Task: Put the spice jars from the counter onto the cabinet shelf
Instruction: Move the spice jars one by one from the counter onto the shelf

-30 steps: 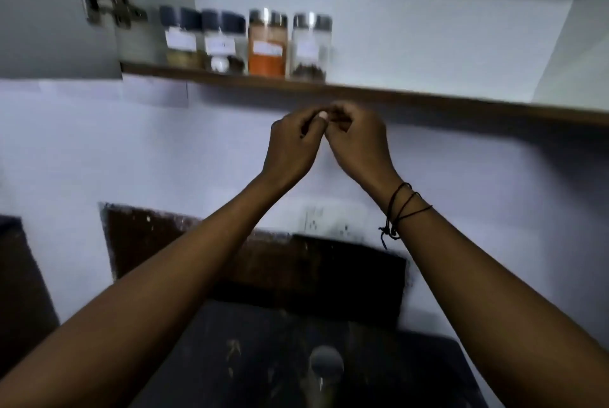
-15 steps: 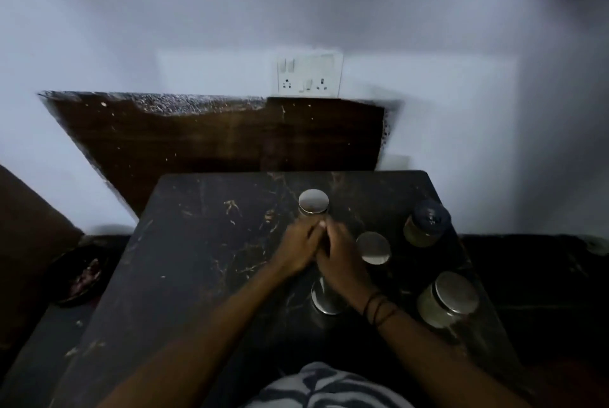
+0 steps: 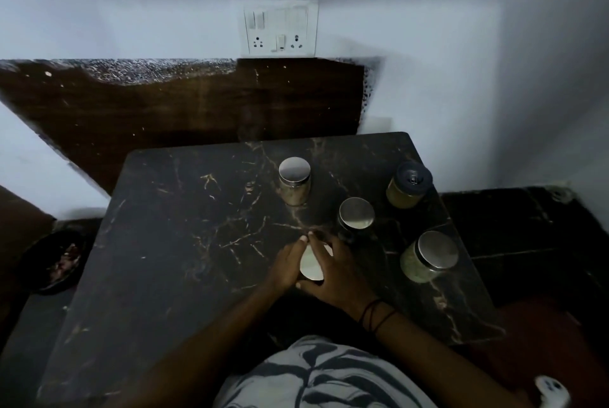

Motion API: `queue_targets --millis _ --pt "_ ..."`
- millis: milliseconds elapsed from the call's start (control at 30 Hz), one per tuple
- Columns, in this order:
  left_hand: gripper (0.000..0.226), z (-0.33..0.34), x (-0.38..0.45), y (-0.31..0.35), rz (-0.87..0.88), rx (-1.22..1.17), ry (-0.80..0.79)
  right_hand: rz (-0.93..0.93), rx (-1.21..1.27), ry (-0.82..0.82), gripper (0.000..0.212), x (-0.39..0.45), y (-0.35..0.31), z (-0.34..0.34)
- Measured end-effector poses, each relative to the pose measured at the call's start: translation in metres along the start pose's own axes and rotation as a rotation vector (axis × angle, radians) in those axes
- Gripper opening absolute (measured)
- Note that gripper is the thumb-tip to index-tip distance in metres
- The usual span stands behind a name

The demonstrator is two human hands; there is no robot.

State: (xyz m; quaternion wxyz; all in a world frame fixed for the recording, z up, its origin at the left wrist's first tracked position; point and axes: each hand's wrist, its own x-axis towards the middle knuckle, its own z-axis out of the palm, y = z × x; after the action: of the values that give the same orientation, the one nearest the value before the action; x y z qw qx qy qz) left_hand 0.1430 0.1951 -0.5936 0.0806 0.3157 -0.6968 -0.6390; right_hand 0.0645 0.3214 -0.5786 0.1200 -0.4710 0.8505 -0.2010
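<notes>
Item: spice jar with a silver lid point(image 3: 311, 264), standing upright on the dark marbled counter point(image 3: 184, 243), near its front edge and just ahead of the person's body. Long axis vertical; only the round lid is seen from above, the glass body hidden beneath it and by the hands.

Grip: the jar is enclosed from both sides. The left hand point(image 3: 286, 264) is laid against its left flank, the right hand point(image 3: 339, 276) against its right, fingers curved round it and fingertips meeting beyond the lid. Both hands are judged to be holding the jar. Neither is nearer; the jar lies directly between them, so the coming lift is judged to be straight up along the jar's axis, toward the shelf, which is out of view.

Other stock on the counter, all upright and well apart from one another:
- silver-lidded jar at the back point(image 3: 294, 181)
- silver-lidded jar in the middle point(image 3: 356, 215), just beyond the right hand's fingers
- dark-lidded jar at the far right point(image 3: 408, 185)
- silver-lidded jar at the near right point(image 3: 428, 256)

A wall socket plate point(image 3: 279, 28) is noted above the counter.

Change from half a second earlier: the hands, then joined over bare counter between the jars, are now drawn nearer the body and wrapped round the front jar. The four other jars are unmoved.
</notes>
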Motion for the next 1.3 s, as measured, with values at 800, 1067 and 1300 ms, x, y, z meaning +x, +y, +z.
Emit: queue_targets --millis 800,1067,1300 --pt "0.057 -0.032 -0.004 0.056 -0.146 -0.605 0.073 0.412 1.337 0.264 0.018 0.042 -0.034 -0.050" --pt "0.060 -0.030 -0.015 0.071 -0.117 -0.607 0.034 0.554 1.556 0.100 0.049 0.048 -0.037 -0.041" --pt "0.063 -0.037 -0.012 0.078 -0.088 -0.612 0.086 0.382 1.565 0.045 0.044 0.051 -0.040 -0.043"
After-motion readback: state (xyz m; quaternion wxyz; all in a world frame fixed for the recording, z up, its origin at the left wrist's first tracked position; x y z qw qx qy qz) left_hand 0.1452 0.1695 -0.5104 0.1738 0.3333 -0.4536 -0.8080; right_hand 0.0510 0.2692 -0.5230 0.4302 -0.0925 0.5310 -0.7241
